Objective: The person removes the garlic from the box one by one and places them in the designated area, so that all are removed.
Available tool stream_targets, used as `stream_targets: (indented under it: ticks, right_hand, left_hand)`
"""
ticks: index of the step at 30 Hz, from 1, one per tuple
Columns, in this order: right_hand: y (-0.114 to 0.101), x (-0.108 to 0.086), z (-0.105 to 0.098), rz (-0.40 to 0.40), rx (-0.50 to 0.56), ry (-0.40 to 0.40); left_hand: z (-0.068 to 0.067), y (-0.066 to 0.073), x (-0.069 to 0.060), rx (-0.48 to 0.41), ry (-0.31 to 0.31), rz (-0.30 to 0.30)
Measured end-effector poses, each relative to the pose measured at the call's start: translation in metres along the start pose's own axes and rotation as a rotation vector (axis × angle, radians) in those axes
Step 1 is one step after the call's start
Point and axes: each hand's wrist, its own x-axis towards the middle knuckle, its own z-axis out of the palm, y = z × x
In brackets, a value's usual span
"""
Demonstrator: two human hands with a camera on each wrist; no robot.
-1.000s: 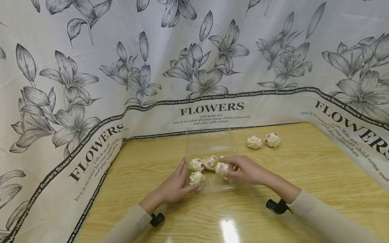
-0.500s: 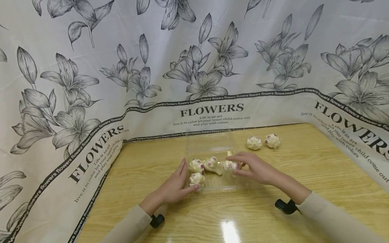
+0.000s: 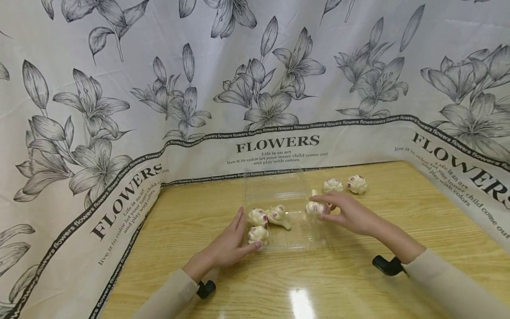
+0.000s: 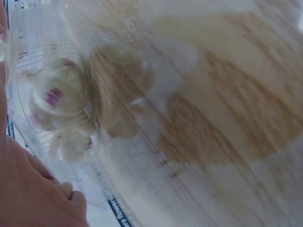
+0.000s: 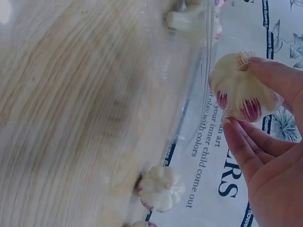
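My right hand (image 3: 350, 212) pinches a white, purple-streaked garlic bulb (image 3: 314, 208) between thumb and fingers, above the right end of a clear plastic clamshell box (image 3: 300, 232). In the right wrist view the held garlic bulb (image 5: 246, 87) shows its root end by the thumb. My left hand (image 3: 229, 243) rests along the box's left side, fingers straight, thumb at the front corner. Three more garlic bulbs lie in the box's left half: one at the back left (image 3: 257, 217), one in front of it (image 3: 258, 235) and one with its stem pointing right (image 3: 277, 215).
Two loose garlic bulbs lie on the wooden table behind the right hand, one nearer (image 3: 332, 185) and one farther right (image 3: 357, 184). The box's clear lid (image 3: 274, 186) lies folded back. A flower-printed cloth (image 3: 279, 150) hangs behind the table.
My right hand has moved right and back with the garlic bulb, from beside the other bulbs to the box's right end. The left hand has stayed in place.
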Motion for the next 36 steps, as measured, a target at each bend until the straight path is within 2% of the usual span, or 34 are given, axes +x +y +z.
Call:
stream_targets:
  ticks: [6, 16, 36]
  right_hand:
    - [0.008, -0.003, -0.009, 0.04, -0.005, -0.012]
    - [0.027, -0.008, -0.023, 0.041, -0.05, -0.004]
    - [0.081, -0.033, -0.064, 0.132, -0.143, 0.045]
  left_hand:
    - [-0.001, 0.0, 0.0, -0.003, -0.003, -0.002]
    - [-0.002, -0.001, 0.001, 0.008, 0.002, 0.006]
    - [0.0, 0.0, 0.001, 0.005, -0.005, 0.005]
